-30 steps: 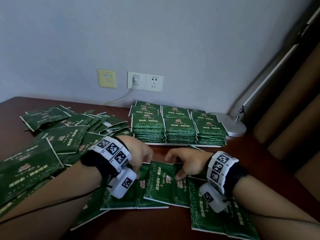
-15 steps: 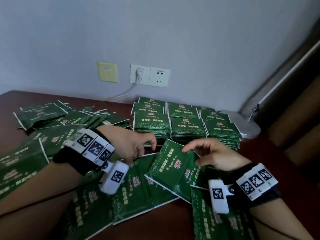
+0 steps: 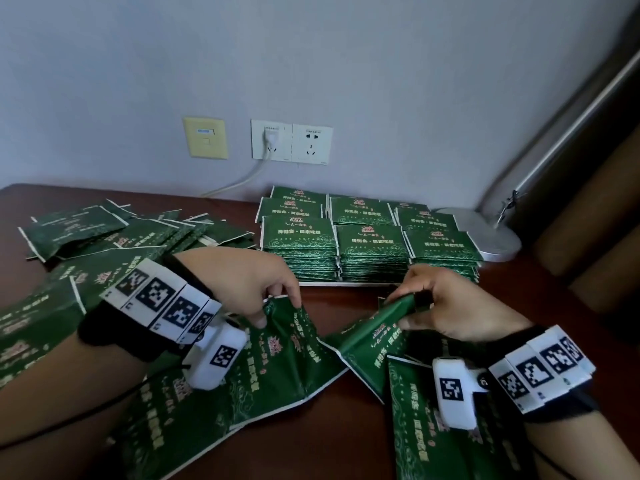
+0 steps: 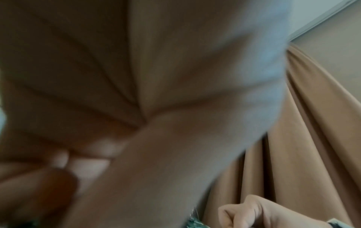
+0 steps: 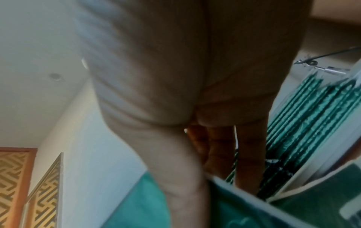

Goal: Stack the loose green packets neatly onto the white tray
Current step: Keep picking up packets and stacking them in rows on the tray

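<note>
Two hands each pinch one glossy green foil packet: left hand (image 3: 249,282) grips the packet (image 3: 287,337) at centre frame, right hand (image 3: 450,306) the creased packet (image 3: 377,337) beside it. Slack foil may slip or buckle. The white tray (image 3: 346,284), upper centre, holds neat green stacks (image 3: 370,244).

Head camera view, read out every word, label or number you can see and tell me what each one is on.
Nothing can be quoted with certainty.
Stacked green packets: gold Chinese characters, too blurred to read surely.
Loose green packets: same gold print, creased, unreadable.
Wristband markers: black-and-white code squares, no words.
Wall socket and yellow wall plate: tiny print, unreadable.
</note>
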`<action>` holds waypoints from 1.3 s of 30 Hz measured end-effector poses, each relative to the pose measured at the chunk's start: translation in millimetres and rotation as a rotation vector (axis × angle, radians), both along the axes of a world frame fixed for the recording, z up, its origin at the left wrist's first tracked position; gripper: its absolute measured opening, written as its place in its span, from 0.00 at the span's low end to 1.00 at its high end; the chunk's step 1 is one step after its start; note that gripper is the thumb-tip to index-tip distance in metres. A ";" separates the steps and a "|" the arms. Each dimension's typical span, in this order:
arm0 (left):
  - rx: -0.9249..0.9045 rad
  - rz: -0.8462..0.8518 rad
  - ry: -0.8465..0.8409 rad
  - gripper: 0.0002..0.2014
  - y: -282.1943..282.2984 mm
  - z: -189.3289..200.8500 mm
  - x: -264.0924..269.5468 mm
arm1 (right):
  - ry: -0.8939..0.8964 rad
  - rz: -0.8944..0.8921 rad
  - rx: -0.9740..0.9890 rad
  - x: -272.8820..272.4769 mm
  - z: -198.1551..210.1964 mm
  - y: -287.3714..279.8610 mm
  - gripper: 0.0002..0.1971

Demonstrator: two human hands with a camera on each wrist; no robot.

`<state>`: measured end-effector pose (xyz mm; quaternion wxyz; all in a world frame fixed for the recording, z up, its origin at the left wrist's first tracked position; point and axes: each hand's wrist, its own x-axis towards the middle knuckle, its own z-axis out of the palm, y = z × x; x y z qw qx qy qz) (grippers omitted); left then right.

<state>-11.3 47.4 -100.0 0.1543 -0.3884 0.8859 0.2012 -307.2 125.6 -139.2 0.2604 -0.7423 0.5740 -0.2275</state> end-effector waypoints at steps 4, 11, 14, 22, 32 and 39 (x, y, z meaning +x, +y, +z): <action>-0.035 0.011 0.178 0.11 2.2 2.4 3.1 | -0.169 0.012 -0.117 -0.7 0.3 1.2 0.09; -0.029 0.030 0.599 0.05 -9.1 9.0 10.4 | -0.548 -0.122 -0.014 -10.0 -2.8 0.3 0.23; 0.135 0.131 0.589 0.07 -10.7 -3.9 7.0 | -0.518 -0.156 0.109 -10.7 -5.4 -0.3 0.14; 0.154 0.126 0.557 0.20 -13.0 -13.6 2.0 | -0.437 -0.113 -0.005 -9.9 -3.4 0.0 0.24; 0.136 0.671 1.262 0.15 -91.3 46.6 2.0 | -0.799 -0.439 -0.118 -30.6 61.6 -83.7 0.14; 0.223 0.903 1.076 0.16 -188.2 44.2 -25.3 | -0.521 -0.580 -0.091 -57.6 99.9 -203.7 0.16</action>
